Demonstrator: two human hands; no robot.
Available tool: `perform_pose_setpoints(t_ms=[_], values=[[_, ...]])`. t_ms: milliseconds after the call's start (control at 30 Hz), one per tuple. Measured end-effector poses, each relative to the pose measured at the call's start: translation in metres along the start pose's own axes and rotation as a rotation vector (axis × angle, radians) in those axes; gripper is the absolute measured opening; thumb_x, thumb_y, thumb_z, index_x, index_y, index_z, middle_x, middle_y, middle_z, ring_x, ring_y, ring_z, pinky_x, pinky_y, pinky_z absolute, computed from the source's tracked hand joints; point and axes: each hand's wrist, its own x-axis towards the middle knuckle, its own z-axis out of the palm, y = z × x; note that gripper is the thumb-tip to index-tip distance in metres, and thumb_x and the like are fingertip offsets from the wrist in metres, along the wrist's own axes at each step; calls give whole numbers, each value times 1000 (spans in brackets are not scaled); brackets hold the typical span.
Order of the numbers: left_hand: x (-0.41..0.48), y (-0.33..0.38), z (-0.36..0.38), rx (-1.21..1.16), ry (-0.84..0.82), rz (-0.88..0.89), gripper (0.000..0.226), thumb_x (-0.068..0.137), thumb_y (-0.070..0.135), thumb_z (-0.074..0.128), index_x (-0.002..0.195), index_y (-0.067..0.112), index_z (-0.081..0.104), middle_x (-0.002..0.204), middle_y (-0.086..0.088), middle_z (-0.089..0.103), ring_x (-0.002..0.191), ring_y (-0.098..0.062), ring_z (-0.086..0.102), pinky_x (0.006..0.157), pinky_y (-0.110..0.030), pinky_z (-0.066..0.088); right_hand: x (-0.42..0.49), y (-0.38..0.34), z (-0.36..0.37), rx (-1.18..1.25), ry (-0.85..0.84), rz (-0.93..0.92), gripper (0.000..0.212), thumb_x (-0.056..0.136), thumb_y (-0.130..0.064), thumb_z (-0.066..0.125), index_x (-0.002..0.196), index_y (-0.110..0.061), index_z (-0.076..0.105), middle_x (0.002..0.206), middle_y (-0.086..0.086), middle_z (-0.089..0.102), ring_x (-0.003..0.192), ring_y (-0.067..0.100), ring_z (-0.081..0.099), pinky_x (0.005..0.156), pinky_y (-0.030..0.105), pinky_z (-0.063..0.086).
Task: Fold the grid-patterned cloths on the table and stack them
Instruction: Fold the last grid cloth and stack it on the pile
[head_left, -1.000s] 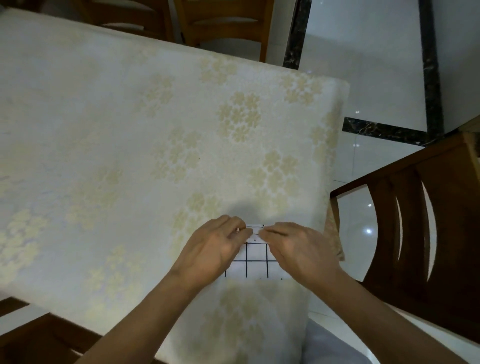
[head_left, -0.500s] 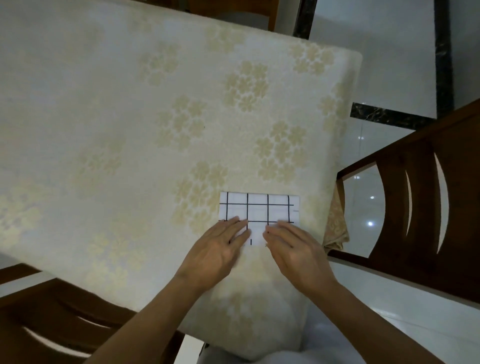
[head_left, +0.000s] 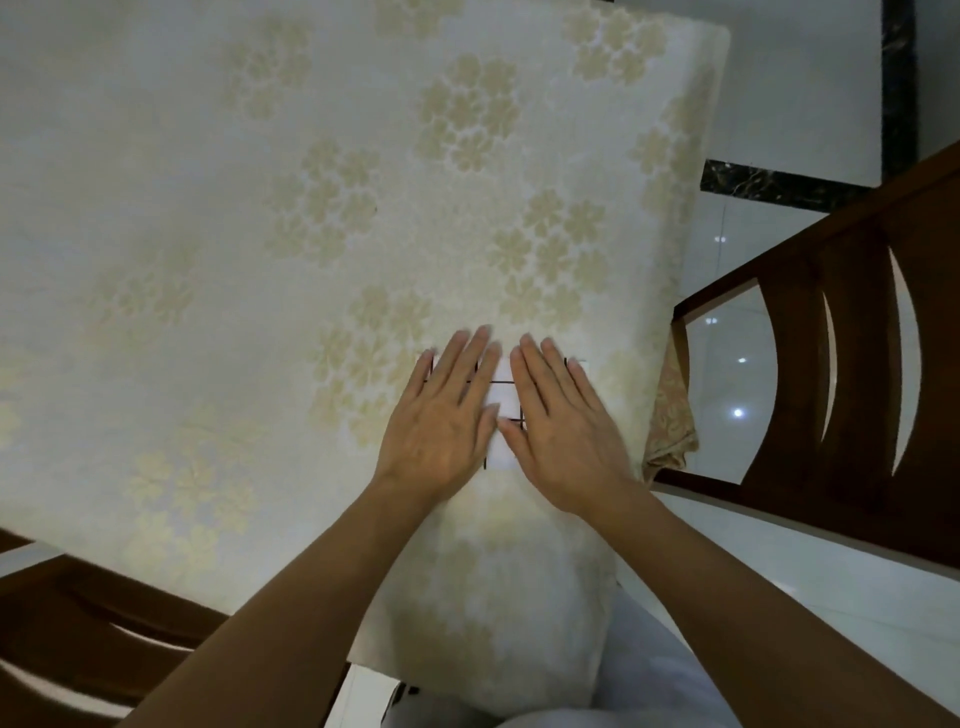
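A small folded white cloth with a black grid (head_left: 503, 396) lies near the table's right front corner, mostly hidden under my hands. My left hand (head_left: 447, 415) lies flat on its left half with fingers straight. My right hand (head_left: 563, 421) lies flat on its right half, fingers straight too. Only a narrow strip of the cloth shows between the two hands, plus thin grid lines at the fingertips. I see no other grid cloth.
The table (head_left: 260, 234) wears a cream cloth with pale gold flowers. A dark wooden chair (head_left: 857, 374) stands close at the right, past the table's edge. Another dark chair (head_left: 78, 639) is at the lower left. White glossy floor tiles lie beyond.
Both hands slid forward over the folded cloth and now cover it flat; half a second ago they touched only its near edge. The view has also shifted.
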Motion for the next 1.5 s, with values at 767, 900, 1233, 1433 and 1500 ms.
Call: perform_pose_setpoints(t_ms=[767, 900, 1233, 1433, 1500], values=[[4, 0, 14, -41, 8, -61, 63, 104, 40, 21, 157, 8, 11, 166, -9, 4, 154, -21, 1, 122, -47, 21, 13, -7, 10, 82, 42, 59, 69, 105, -52, 12, 158, -10, 9, 167, 7, 4, 154, 17, -3, 125, 41, 12], [0, -8, 15, -57, 17, -100, 70, 103, 51, 25, 158, 12, 5, 167, -6, 0, 154, -20, -1, 123, -45, 17, 8, 2, 8, 60, 50, 66, 78, 102, -60, 22, 158, -6, 12, 167, 9, 6, 154, 19, 1, 124, 43, 15], [-17, -5, 10, -88, 27, -315, 70, 100, 47, 24, 157, 9, 10, 167, -5, 6, 153, -18, 6, 122, -49, 17, -8, 22, 11, 25, 56, 129, 87, 99, -65, 30, 158, -4, 9, 167, 11, 2, 154, 24, 3, 123, 47, 16], [-14, -5, 9, -108, -2, -317, 71, 100, 50, 21, 158, 10, 8, 167, -4, 3, 153, -17, 3, 122, -49, 15, -5, 22, 9, 35, 36, 133, 86, 99, -65, 27, 157, -4, 9, 167, 11, 1, 154, 24, 3, 121, 46, 15], [-12, -4, 4, -105, -47, -320, 71, 101, 53, 12, 157, 12, -1, 166, -3, -7, 153, -16, -6, 123, -47, 9, -5, 20, 1, 16, -12, 138, 86, 100, -66, 22, 157, -3, 8, 167, 12, 0, 154, 24, 1, 122, 46, 13]])
